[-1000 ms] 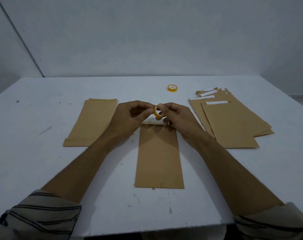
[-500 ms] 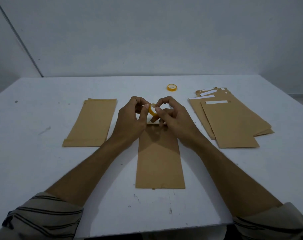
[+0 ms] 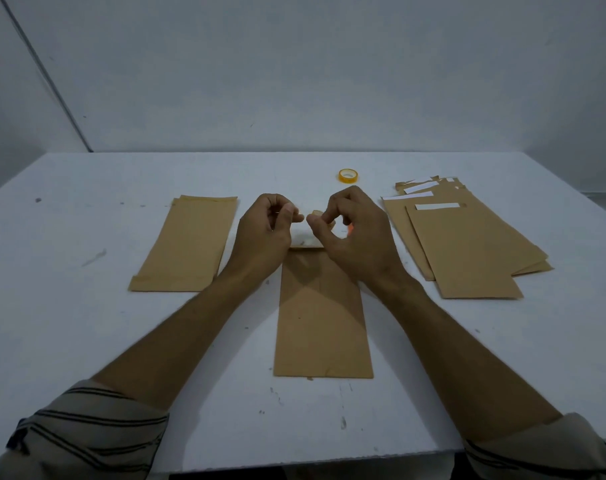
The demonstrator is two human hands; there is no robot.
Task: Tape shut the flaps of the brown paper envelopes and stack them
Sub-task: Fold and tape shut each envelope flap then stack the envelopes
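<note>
Envelope (image 3: 324, 317) first: it lies flat on the table (image 3: 86, 341) right beneath my hands. Its mouth end is under my fingertips and its length runs back toward me, so any tape I draw out hangs just over the flap it must close. The flap itself is mostly hidden behind my knuckles.

My right hand (image 3: 357, 237) is curled round the tape roll (image 3: 350, 230), of which only an orange sliver shows between my fingers. Its thumb and forefinger meet in a ring at the front. My left hand (image 3: 265, 233) is just beside it, our fingertips nearly touching. It holds a narrow pinch, thumb against forefinger with the other fingers tucked in. I judge it has the tape end, though the film is too thin to make out.

My forearms converge from striped sleeves (image 3: 86, 431) toward that one spot.

Outward of my left hand lies a squared stack (image 3: 185, 247), finished by the look of it. Outward of my right hand a fanned pile (image 3: 467, 251) shows white strips, waiting its turn. A spare roll (image 3: 348, 175) sits beyond my right knuckles, well apart.
</note>
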